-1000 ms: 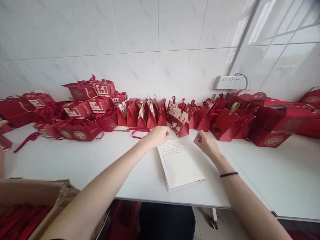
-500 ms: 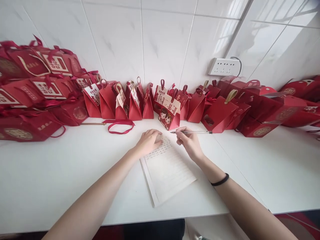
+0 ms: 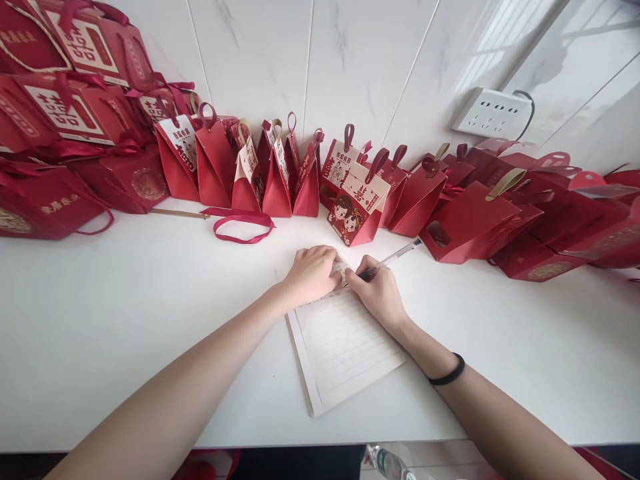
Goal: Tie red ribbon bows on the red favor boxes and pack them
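A lined notebook (image 3: 355, 353) lies slanted on the white table, with handwriting on its upper rows, partly hidden by my hands. My left hand (image 3: 315, 273) rests on the notebook's upper part, fingers bent and thumb apart, holding nothing. Gripped in my right hand (image 3: 377, 290) is a clear-barrelled pen (image 3: 400, 252), its tip down at the page close to my left thumb. Just beyond the hands stands a red gift box (image 3: 357, 207) with two cartoon faces and a loop handle. A dark red ribbon loop (image 3: 243, 227) lies to the left of it.
Several red triangular gift boxes (image 3: 280, 180) line the tiled wall. Larger red boxes (image 3: 65, 107) are stacked at the left, and more red boxes (image 3: 555, 213) crowd the right. A white power strip (image 3: 490, 113) is on the wall. Below the table edge shows a plastic bottle (image 3: 390, 463).
My right hand has moved left and tipped the pen down onto the page. My left hand has shifted slightly right, its fingers more bent. The camera view has tilted and come closer.
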A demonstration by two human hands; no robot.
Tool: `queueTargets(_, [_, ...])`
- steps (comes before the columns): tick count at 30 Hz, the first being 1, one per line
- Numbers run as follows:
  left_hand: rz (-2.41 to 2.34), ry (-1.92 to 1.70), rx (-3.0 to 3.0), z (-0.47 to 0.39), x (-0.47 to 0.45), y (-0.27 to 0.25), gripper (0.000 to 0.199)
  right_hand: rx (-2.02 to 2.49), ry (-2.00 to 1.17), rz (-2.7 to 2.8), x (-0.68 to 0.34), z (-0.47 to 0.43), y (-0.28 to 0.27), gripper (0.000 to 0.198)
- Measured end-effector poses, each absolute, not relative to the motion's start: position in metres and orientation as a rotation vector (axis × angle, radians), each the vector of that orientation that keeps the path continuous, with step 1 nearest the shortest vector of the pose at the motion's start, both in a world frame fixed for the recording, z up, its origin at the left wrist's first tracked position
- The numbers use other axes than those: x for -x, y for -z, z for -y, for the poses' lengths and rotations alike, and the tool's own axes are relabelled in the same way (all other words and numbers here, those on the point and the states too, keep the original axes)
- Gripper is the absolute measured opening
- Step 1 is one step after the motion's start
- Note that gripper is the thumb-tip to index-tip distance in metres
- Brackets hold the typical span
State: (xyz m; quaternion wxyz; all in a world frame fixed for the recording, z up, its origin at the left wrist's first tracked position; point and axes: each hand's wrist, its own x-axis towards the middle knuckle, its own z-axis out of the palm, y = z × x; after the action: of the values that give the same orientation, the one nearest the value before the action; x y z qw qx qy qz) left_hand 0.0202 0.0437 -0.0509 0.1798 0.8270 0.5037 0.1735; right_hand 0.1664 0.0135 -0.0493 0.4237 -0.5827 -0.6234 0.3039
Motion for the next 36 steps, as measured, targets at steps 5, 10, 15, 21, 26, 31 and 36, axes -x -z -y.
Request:
queueTargets(5, [-1.41,-0.506,-2.238,-0.047,-0.0202,0.0494,0.035,1.476,-0.712,1.575,-0.1676,-0.0147,0.0537,0.022])
queueTargets(10, [-1.428,-0.506,-2.218,-0.0483,-0.0206,0.0493,0.041,1.466,-0.723,1.604,-0.1673,-0.0147,0.0557,0.024])
queueTargets(15, [-1.435,-0.525,-2.213,-0.0492,-0.0207,0.051,0.037,1.469,-0.704,1.658,-0.1684,-0.0148,0.0578,0.027])
queueTargets(21, [-1.463,-0.515,-2.208,-0.0488,-0.0217,0.05,0.038,1.477,-0.702,1.646,-0.1678,-0.0149,0.0591,0.028])
queueTargets(26, [-1.46,-0.521,-2.213,-0.0476,-0.0223,0.0489,0.037,1.482,-0.704,1.659,-0.1679,-0.0147,0.0576,0.027])
queueTargets(31, [-1.455,-0.522,-2.225,-0.0472,-0.022,0.0479,0.038,1.499,-0.707,1.634,-0.1682,-0.0151,0.0576,0.024])
queueTargets(36, [-1.466,-0.494,-2.22,-0.0459,-0.0225,0.0458,0.041,1.487,-0.73,1.632,-0.1677,-0.0148,0.0578,0.023])
